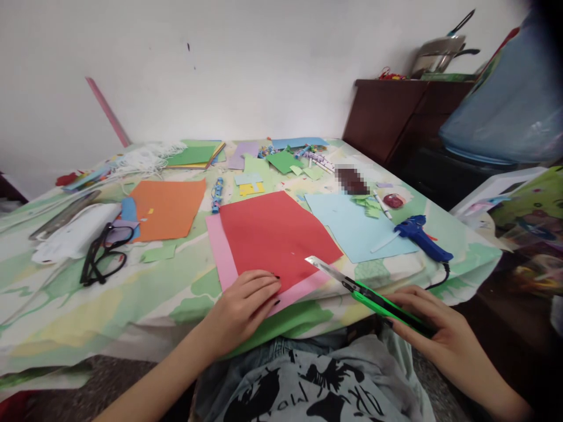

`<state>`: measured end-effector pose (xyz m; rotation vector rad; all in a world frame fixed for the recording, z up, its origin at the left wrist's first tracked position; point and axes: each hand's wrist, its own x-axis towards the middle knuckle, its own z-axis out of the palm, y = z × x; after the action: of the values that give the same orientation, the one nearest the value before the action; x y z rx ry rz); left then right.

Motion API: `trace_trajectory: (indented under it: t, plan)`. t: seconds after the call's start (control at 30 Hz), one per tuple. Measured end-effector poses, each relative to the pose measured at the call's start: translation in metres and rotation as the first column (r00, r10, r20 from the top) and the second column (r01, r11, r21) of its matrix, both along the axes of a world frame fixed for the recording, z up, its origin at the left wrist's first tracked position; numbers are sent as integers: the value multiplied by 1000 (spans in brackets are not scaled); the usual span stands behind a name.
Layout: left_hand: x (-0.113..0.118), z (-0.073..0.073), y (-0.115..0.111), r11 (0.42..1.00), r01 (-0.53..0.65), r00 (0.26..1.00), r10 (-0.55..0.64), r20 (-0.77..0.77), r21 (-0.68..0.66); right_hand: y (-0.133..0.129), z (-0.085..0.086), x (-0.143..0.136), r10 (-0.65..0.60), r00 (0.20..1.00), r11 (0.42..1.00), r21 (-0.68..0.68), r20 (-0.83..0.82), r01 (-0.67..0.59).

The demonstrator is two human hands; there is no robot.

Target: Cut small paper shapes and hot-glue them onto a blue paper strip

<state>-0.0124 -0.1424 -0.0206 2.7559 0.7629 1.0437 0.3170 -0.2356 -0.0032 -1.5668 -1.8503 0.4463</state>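
My left hand rests on the front edge of a red paper sheet, its fingers lying on the paper. Under the red sheet is a pink sheet, showing along the left and front edges. My right hand is closed round a green and black utility knife. The knife's blade is extended and points up and left, over the red sheet's right part. Right of the red sheet lies a light blue sheet.
A blue glue gun lies at the right. Black glasses, a white power strip and orange paper are at the left. Paper scraps and white string lie farther back. A dark cabinet stands back right.
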Motion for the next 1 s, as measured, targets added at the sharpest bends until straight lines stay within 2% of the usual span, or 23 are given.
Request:
trace_trajectory:
  t: [0.1, 0.3, 0.43, 0.67, 0.8, 1.0]
  plan:
    - [3, 0, 2, 997, 40, 998, -36, -51, 70, 1, 0, -1, -4, 1000, 1000, -4, -10, 4]
    - [9, 2, 5, 986, -32, 993, 49, -105, 162, 2, 1, -2, -7, 1000, 1000, 18, -1, 7]
    - [8, 4, 8, 979, -2, 971, 51, -233, 205, 2, 1, -2, 9, 1000, 1000, 26, 7, -9]
    - [9, 16, 9, 982, 34, 904, 50, -425, 187, 2, 2, -1, 15, 1000, 1000, 6, 6, -15]
    - [13, 16, 5, 981, 30, 898, 58, -436, 193, 1, 3, -2, 12, 1000, 1000, -19, -5, -13]
    - [14, 4, -1, 989, -30, 931, 80, -357, 145, 0, 5, -3, 5, 1000, 999, -53, -17, -6]
